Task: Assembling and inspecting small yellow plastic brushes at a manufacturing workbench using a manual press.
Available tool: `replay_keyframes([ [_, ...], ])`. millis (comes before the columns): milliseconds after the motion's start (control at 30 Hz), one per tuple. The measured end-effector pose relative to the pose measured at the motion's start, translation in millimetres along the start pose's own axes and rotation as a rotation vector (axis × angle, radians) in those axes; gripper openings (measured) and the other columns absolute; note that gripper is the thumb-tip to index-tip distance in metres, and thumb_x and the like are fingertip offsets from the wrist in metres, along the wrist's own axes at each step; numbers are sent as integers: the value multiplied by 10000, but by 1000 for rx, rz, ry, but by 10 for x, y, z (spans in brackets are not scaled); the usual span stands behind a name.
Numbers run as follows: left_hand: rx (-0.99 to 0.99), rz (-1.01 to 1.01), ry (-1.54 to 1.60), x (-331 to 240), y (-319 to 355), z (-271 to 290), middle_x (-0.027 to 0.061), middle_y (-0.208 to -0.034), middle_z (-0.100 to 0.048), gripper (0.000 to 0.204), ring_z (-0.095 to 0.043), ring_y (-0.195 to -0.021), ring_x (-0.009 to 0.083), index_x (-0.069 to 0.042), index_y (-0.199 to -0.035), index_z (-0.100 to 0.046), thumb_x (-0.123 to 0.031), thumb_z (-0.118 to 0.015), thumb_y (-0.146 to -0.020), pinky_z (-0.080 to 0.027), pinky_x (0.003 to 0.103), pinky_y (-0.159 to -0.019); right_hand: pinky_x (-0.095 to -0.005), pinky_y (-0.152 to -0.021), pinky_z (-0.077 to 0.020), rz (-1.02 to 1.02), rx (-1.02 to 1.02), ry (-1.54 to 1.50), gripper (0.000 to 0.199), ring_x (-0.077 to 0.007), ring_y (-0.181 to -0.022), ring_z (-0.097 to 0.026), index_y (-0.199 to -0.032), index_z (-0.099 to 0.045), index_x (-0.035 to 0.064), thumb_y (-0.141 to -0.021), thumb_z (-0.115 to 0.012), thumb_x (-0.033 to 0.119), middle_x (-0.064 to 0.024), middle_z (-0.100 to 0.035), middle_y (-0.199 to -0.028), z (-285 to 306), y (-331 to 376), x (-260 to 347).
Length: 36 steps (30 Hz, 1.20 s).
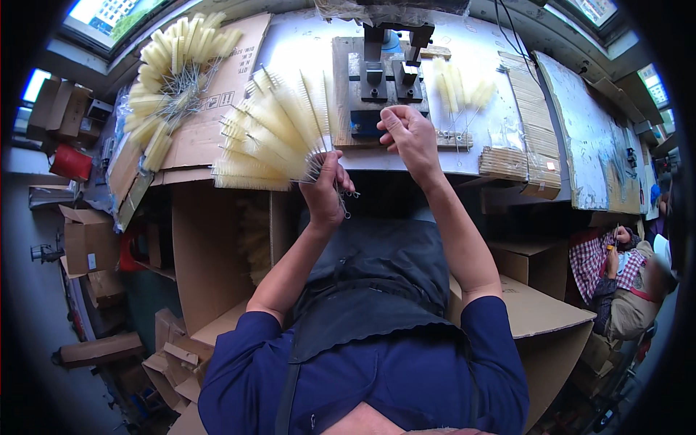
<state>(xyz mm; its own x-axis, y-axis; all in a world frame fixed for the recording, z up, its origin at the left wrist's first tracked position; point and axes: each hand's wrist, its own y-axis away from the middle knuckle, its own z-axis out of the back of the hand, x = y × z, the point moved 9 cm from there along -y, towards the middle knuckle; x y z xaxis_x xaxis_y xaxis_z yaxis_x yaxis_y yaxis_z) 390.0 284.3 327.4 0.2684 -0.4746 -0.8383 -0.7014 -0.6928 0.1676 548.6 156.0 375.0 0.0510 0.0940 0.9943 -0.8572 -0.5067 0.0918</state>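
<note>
The left hand has its grip closed around a fanned bunch of pale bristle brushes (wire stems down), while the right hand, fingers curled narrow, pinches something unclear just before the metal fixture on the tabletop.

Pale yellow brushes (grey wire stems), navy sleeves

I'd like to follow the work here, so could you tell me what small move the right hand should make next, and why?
Probably it should reach across and draw one brush from the fan of pale yellow bottle brushes that the left hand grips by their wire stems. The right hand hovers closed in front of the dark metal jig, seemingly with no brush in its fingers, though that is hard to tell.
</note>
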Motion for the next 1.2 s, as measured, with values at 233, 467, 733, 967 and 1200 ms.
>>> replay_keyframes([
  [233, 190, 56, -140, 133, 333, -323, 53, -661, -589, 128, -527, -476, 115, -13, -893, -618, -121, -640, -959, -427, 253, -404, -257, -528, -467, 41, 44, -352, 460, -110, -604, -573, -1101, -591, -83, -996, -588, 365, -47, -628, -772, -527, -128, -84],
  [467, 5, -48, 45, -30, 265, 38, 25, -670, -482, 183, -509, -568, 141, 10, -1007, -587, -172, -576, -1004, -491, 319, -515, -191, -377, -268, -187, 33, -570, 360, -45, -430, -390, -960, -614, -31, -1030, -539, 314, 19, -483, -627, -381, -380, -89],
  [733, -54, -26, 50, -9, 94, 38, 31, -649, -491, 172, -516, -535, 143, 18, -980, -595, -153, -586, -999, -503, 305, -491, -239, -466, -402, -271, 117, -654, 511, -112, -563, -518, -1104, -576, -60, -1055, -423, 425, -47, -588, -761, -418, -695, -163],
  [967, -26, -48, 33, -118, 18, 32, 21, -680, -476, 174, -513, -591, 144, -5, -1000, -599, -177, -573, -1006, -491, 307, -538, -402, -723, -610, -335, 133, -872, 667, -252, -813, -690, -1247, -485, -88, -1026, -383, 532, -230, -657, -1111, -512, -387, 110],
  [1200, -73, -132, 70, -313, -94, 112, 24, -658, -482, 169, -507, -551, 133, 21, -1004, -574, -148, -566, -1010, -505, 306, -508, -320, -598, -581, -440, -8, -873, 463, -168, -670, -614, -1170, -475, -52, -1022, -510, 385, -123, -632, -943, -689, -491, 138],
])
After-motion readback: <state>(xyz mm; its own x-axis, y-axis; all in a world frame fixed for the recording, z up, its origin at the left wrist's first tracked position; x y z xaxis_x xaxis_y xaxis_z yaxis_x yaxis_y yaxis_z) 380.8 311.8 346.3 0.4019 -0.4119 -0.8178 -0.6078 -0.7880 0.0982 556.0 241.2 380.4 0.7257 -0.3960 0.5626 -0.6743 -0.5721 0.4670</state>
